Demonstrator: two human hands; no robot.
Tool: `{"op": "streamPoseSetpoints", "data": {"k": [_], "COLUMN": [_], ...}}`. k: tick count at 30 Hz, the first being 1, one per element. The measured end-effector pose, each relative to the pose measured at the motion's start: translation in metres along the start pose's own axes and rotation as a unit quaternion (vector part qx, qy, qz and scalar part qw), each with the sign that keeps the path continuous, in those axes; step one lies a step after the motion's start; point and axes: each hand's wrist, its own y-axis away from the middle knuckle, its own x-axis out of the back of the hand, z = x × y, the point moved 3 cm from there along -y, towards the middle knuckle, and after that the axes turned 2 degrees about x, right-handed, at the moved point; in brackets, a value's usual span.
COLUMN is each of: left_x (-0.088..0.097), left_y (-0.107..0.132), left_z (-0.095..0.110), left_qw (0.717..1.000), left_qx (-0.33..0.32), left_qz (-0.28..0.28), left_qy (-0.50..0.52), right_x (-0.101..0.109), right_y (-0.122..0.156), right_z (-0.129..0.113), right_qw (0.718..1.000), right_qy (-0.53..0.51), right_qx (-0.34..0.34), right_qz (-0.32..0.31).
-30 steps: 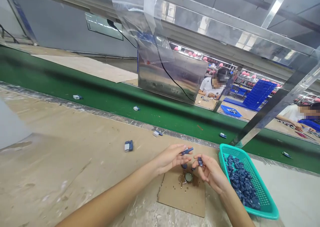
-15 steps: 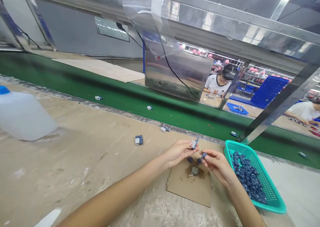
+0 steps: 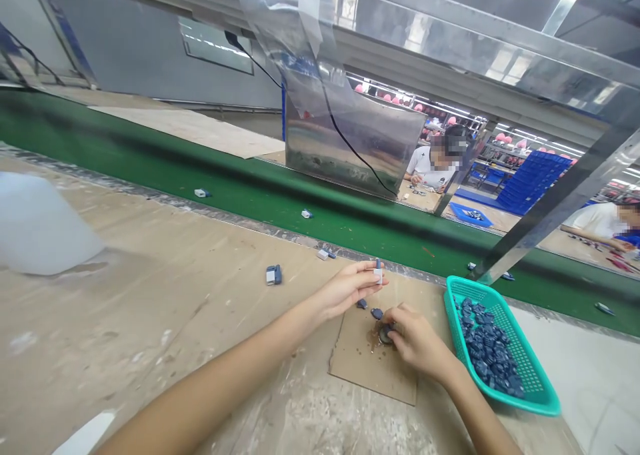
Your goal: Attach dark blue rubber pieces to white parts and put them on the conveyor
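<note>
My left hand (image 3: pixel 345 287) is closed on a small white-and-blue plastic part (image 3: pixel 378 276), held upright in the fingertips above the table. My right hand (image 3: pixel 417 341) is pinched at a small round dish (image 3: pixel 385 335) on a piece of cardboard (image 3: pixel 360 368); a small blue plastic piece is in its fingers, mostly hidden by them. Wet brown spots surround the dish. Two loose blue pieces (image 3: pixel 377 313) lie at the cardboard's far edge, between my hands.
A green basket (image 3: pixel 543 375) of blue pieces stands at the right. White-and-blue parts (image 3: pixel 273 275) lie on the table and along the green conveyor belt (image 3: pixel 240 205). A white jug (image 3: pixel 45 228) stands at left. A metal post (image 3: pixel 545 201) rises behind the basket. Two people sit across.
My right hand has moved down with the blue piece to the round dish. My left hand has drawn slightly left and up, turning its part upright. The parts on the belt have shifted right.
</note>
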Motion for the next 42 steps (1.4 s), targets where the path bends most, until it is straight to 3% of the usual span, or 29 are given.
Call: {"op": "streamPoseSetpoints", "data": {"k": [3,5,6,8,10,11,13,15,18,30,35,39,42], "left_x": [0.0,-0.003,-0.005,-0.013,-0.02,-0.022,-0.025,-0.027,-0.03,-0.035,-0.041,-0.047,-0.05], "left_y": [0.001,0.004,0.007,0.017,0.027,0.031,0.036,0.038,0.039,0.047,0.051,0.059,0.069], "left_z": [0.002,0.007,0.011,0.018,0.023,0.024,0.024,0.022,0.017,0.01,0.009,0.005,0.004], "left_qw": [0.995,0.967,0.935,0.84,0.749,0.721,0.693,0.677,0.664,0.636,0.623,0.606,0.61], "left_qx": [-0.025,-0.085,-0.137,-0.259,-0.353,-0.38,-0.403,-0.405,-0.396,-0.381,-0.421,-0.443,-0.44], "left_qz": [0.011,0.022,0.022,0.005,-0.023,-0.035,-0.05,-0.055,-0.056,-0.053,-0.06,-0.074,-0.099], "left_qy": [-0.093,-0.238,-0.325,-0.477,-0.56,-0.578,-0.596,-0.611,-0.632,-0.669,-0.657,-0.656,-0.652], "right_x": [0.0,0.007,0.011,0.021,0.029,0.031,0.032,0.03,0.028,0.02,0.025,0.017,0.012], "right_y": [0.001,0.002,0.002,0.003,0.003,0.003,0.004,0.004,0.004,0.005,0.004,0.003,0.004], "right_z": [0.0,0.0,0.0,0.0,0.0,-0.001,-0.004,-0.008,-0.011,-0.018,-0.017,-0.019,-0.023], "right_qw": [1.0,0.999,0.996,0.977,0.931,0.9,0.85,0.824,0.812,0.824,0.813,0.748,0.725], "right_qy": [0.001,-0.031,-0.061,-0.165,-0.307,-0.373,-0.459,-0.493,-0.503,-0.471,-0.529,-0.648,-0.679], "right_qx": [-0.001,-0.006,-0.011,-0.024,-0.039,-0.045,-0.057,-0.065,-0.068,-0.079,-0.095,-0.138,-0.108], "right_qz": [0.011,0.041,0.066,0.13,0.195,0.22,0.251,0.27,0.29,0.305,0.225,0.048,0.049]}}
